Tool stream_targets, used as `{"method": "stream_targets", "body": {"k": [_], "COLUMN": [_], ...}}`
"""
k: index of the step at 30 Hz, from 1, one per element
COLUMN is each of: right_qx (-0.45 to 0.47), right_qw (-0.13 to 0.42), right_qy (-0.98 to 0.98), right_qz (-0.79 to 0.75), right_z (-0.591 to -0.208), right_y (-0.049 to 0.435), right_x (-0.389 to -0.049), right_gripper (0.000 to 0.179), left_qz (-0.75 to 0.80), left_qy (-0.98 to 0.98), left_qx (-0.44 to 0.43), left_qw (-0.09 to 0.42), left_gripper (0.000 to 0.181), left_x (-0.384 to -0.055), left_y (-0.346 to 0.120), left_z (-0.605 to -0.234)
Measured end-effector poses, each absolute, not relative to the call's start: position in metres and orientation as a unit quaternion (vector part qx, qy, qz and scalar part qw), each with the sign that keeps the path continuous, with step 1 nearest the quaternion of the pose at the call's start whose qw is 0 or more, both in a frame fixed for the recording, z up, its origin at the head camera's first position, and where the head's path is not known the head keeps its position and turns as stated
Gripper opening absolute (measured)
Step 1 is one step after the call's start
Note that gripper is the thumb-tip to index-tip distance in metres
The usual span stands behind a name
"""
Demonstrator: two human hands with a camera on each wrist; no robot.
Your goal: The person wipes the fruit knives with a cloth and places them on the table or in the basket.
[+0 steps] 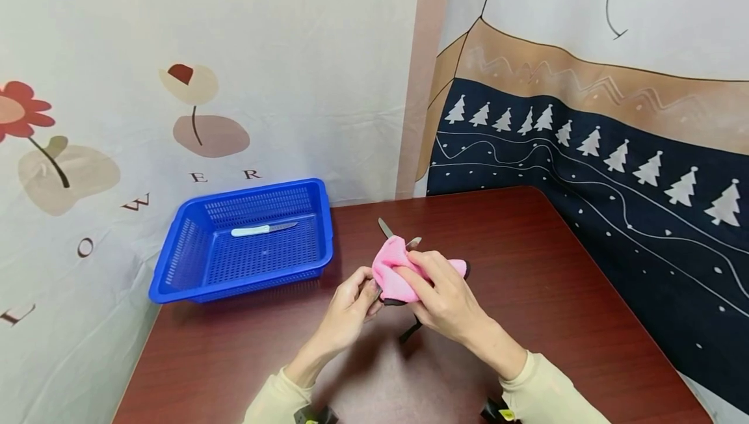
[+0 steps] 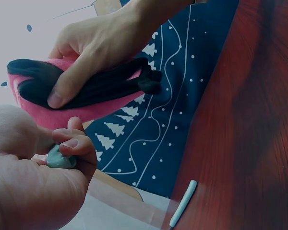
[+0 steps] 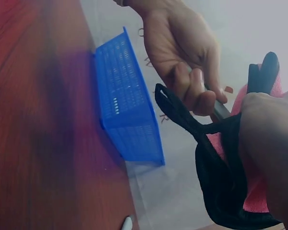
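Observation:
My left hand (image 1: 346, 310) grips the pale green handle (image 2: 61, 158) of a knife, its fingers curled around it. A grey stretch of its blade (image 3: 221, 109) runs from my fingers toward a pink cloth (image 1: 391, 271) with black trim. My right hand (image 1: 447, 294) pinches this folded cloth, which hides most of the blade. Beyond the cloth, a pale blade tip (image 1: 414, 242) shows in the head view. Another blade (image 1: 385, 227) lies on the table behind the cloth; a pale handle (image 2: 184, 203) lies on the tabletop in the left wrist view.
A blue plastic basket (image 1: 240, 287) stands at the table's back left, with a white-handled knife (image 1: 263, 229) lying inside. The dark red wooden table (image 1: 526, 346) meets printed wall cloths (image 1: 328, 86) at the back and right.

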State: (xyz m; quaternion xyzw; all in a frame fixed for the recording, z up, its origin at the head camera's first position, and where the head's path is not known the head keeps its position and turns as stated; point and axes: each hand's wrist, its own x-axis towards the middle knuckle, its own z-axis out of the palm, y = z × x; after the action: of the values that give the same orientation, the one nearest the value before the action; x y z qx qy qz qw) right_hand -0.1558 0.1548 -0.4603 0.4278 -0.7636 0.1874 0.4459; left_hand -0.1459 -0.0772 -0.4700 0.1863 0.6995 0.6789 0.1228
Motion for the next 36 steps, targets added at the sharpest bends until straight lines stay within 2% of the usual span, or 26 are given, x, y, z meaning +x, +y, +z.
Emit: {"method": "stream_targets", "body": {"k": [15, 27, 32, 36], "right_qx": [0.398, 0.336, 0.307, 0.27], "right_qw": [0.455, 0.452, 0.454, 0.456], "right_qy": [-0.774, -0.799, -0.808, -0.817], "right_qz": [0.188, 0.213, 0.218, 0.229], "right_z": [-0.462, -0.459, -0.458, -0.457], "right_y": [0.164, 0.185, 0.195, 0.202], "right_x": [-0.161, -0.173, -0.178, -0.179], "right_gripper": [0.03, 0.042, 0.03, 0.044], "left_qz": [0.686, 0.688, 0.69, 0.692], "left_qy": [0.688, 0.679, 0.679, 0.677], "left_qx": [0.208, 0.233, 0.227, 0.223], "left_qw": [0.114, 0.103, 0.108, 0.115], "left_gripper": [0.026, 0.026, 0.026, 0.027], "left_x": [-0.142, -0.141, -0.141, -0.141], "left_y": [-0.078, -0.08, -0.08, -0.08], "left_z": [-0.468, -0.466, -0.468, -0.47]}}
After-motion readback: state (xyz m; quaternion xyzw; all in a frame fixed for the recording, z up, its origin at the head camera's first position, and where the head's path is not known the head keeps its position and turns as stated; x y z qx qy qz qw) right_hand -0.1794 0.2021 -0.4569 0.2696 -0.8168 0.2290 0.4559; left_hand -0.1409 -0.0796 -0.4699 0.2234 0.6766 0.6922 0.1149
